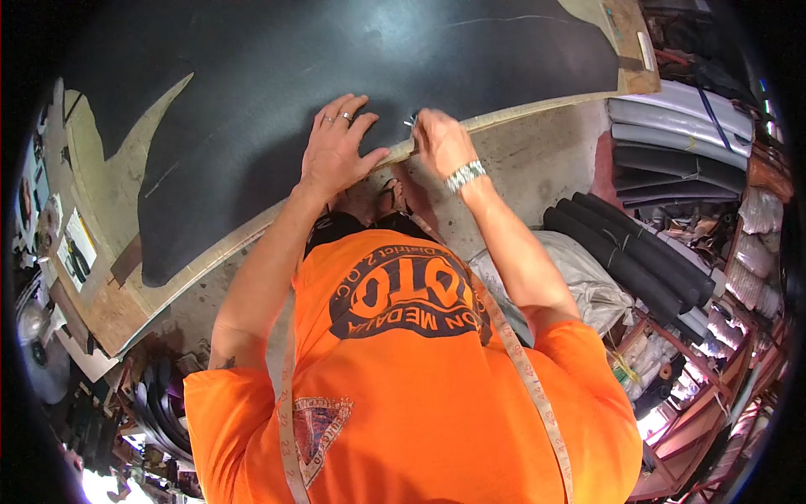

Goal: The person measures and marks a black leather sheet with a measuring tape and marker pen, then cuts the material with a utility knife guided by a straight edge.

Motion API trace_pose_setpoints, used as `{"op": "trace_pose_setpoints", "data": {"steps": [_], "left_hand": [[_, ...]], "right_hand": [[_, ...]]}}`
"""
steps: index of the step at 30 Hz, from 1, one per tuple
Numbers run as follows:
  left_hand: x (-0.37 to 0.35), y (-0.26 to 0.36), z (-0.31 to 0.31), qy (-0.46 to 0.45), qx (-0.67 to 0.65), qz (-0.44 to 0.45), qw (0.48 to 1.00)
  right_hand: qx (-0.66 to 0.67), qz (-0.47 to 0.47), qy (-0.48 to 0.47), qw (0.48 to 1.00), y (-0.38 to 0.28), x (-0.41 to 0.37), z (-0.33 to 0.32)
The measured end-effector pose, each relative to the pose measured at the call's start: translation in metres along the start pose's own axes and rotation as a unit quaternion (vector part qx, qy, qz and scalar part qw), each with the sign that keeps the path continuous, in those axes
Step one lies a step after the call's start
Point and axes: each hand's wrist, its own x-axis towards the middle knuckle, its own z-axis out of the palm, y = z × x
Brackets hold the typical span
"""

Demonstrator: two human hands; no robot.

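Note:
A large black sheet of leather-like material (378, 67) covers the table, its near edge curving along the table's front. My left hand (340, 147) lies on the sheet near that edge, fingers spread and pressing down, with a ring on one finger. To its right, my right hand (443, 143) is closed at the table's front edge, a metal watch band on the wrist. A small pale tip of something slim shows beside its fingertips; I cannot tell what it is, as the fingers hide the rest.
Pale table board (109, 286) shows around the sheet. Rolled black material (630, 252) lies at the right, below stacked grey rolls (680, 134). A whitish sack (579, 281) sits on the floor by my right arm. A tape measure (537, 386) hangs round my neck.

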Motion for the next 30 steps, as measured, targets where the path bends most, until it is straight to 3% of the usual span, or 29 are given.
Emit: {"op": "trace_pose_setpoints", "data": {"steps": [2,8,14,17,19,21,22,23,29,30], "left_hand": [[0.008,-0.002,-0.003,0.007,0.003,-0.002,1.0],[0.004,-0.001,-0.003,0.008,-0.006,-0.005,1.0],[0.004,0.005,-0.004,0.005,-0.033,-0.018,0.999],[0.005,0.035,-0.019,0.044,-0.146,-0.03,0.988],[-0.003,0.067,-0.027,0.034,-0.22,-0.051,0.974],[-0.02,0.086,-0.024,0.072,-0.205,-0.061,0.974],[-0.031,0.098,-0.026,0.087,-0.176,-0.099,0.976],[-0.04,0.102,-0.033,0.107,-0.13,-0.14,0.976],[-0.099,0.123,-0.089,0.227,-0.017,-0.177,0.957],[-0.108,0.117,-0.093,0.25,-0.002,-0.177,0.952]], "right_hand": [[0.016,0.037,-0.065,0.997,0.003,-0.032,-0.004],[0.107,0.174,-0.029,0.978,0.0,-0.065,-0.038],[0.175,0.17,0.042,0.969,0.012,-0.066,-0.048],[0.459,0.283,-0.034,0.841,-0.005,-0.062,-0.047],[0.61,0.307,-0.132,0.718,-0.01,-0.054,-0.039],[0.72,0.294,-0.22,0.588,-0.015,-0.049,-0.03],[0.71,0.299,-0.239,0.591,-0.027,-0.045,-0.036],[0.718,0.291,-0.296,0.559,-0.032,-0.037,-0.029],[0.645,0.206,-0.427,0.599,-0.08,-0.026,-0.008],[0.62,0.181,-0.419,0.638,-0.095,-0.023,-0.006]]}}
